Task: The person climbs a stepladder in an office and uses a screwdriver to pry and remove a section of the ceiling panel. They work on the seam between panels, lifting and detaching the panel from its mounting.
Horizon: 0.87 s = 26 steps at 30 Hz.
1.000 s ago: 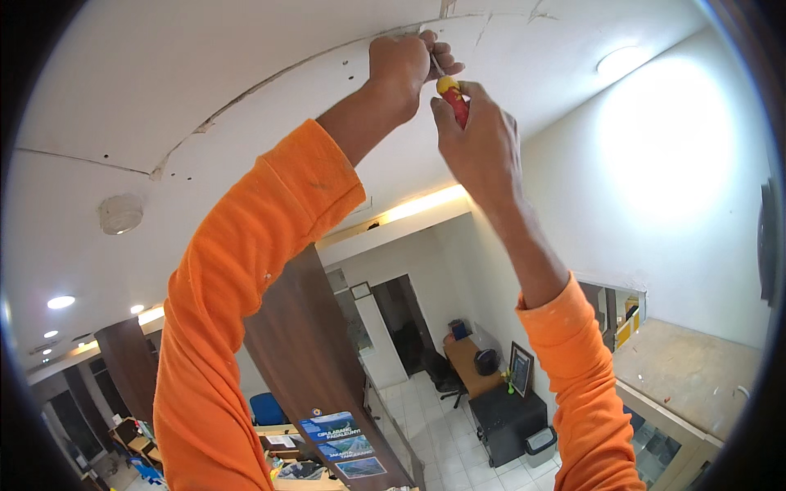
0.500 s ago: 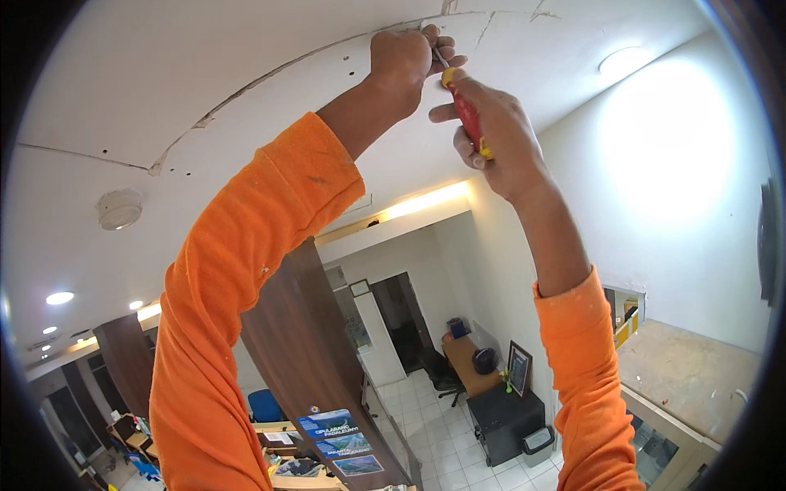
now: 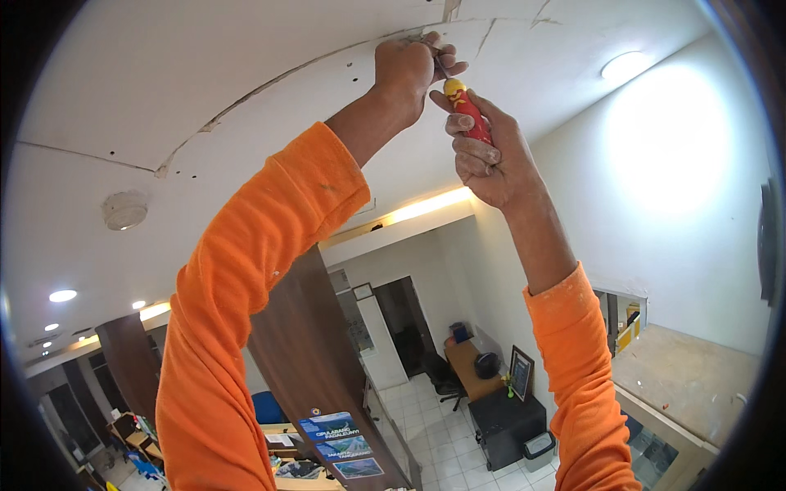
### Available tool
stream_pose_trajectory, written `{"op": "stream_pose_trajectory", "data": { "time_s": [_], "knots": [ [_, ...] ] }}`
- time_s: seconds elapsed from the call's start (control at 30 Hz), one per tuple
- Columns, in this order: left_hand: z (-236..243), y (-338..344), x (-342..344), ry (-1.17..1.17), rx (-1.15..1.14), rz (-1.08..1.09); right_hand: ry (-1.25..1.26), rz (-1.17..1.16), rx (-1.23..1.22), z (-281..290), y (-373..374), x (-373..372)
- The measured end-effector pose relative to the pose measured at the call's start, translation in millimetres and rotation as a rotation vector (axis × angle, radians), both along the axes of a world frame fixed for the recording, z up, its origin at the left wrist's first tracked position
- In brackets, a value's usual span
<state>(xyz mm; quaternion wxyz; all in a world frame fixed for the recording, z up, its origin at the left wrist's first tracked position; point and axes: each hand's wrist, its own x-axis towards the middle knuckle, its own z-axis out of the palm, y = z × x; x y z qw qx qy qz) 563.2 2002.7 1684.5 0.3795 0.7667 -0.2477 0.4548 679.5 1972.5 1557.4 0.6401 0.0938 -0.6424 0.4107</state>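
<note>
Overhead, my right hand [image 3: 491, 159] is wrapped round the red and yellow handle of a screwdriver [image 3: 475, 119], whose shaft points up to the white ceiling [image 3: 270, 41]. Beside the shaft's upper end, my left hand [image 3: 409, 65] is raised against the ceiling with its thumb and fingers curled together. What those fingers pinch at the tip is hidden. They meet at a long cracked seam [image 3: 278, 72] that curves across the ceiling. Pale dust coats the fingers of my right hand.
A round ceiling fixture [image 3: 124, 210] is at left, and a round lamp [image 3: 624, 65] at right. Below stand a brown column [image 3: 307, 327], a black cabinet [image 3: 509, 425] and a desk [image 3: 471, 364]. A dusty board ledge [image 3: 688, 376] lies at lower right.
My right hand has shifted its hold on the screwdriver: its fingers, looser before, now wrap round the handle. My left hand stays at the seam, nearly unmoved.
</note>
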Motion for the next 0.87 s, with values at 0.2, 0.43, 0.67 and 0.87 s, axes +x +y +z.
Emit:
{"op": "stream_pose_trajectory", "data": {
  "time_s": [0.2, 0.43, 0.67, 0.87],
  "knots": [
    [-8.7, -2.8, -9.2, -0.049, -0.051, 0.101, 0.290, -2.007, 0.368, -1.3, -1.3, -57.8],
    [-14.3, -6.1, -14.8, -0.010, -0.110, 0.016, 0.174, -0.666, 0.054, 3.9, -9.0, -43.1],
    [-5.7, -2.3, -13.9, -0.013, -0.045, -0.005, 0.099, -0.457, 0.047, -1.3, -14.6, -45.8],
    [-2.2, -2.9, -7.4, -0.013, -0.098, -0.065, 0.250, -2.153, 0.442, -1.9, 0.6, -64.8]
  ]
}}
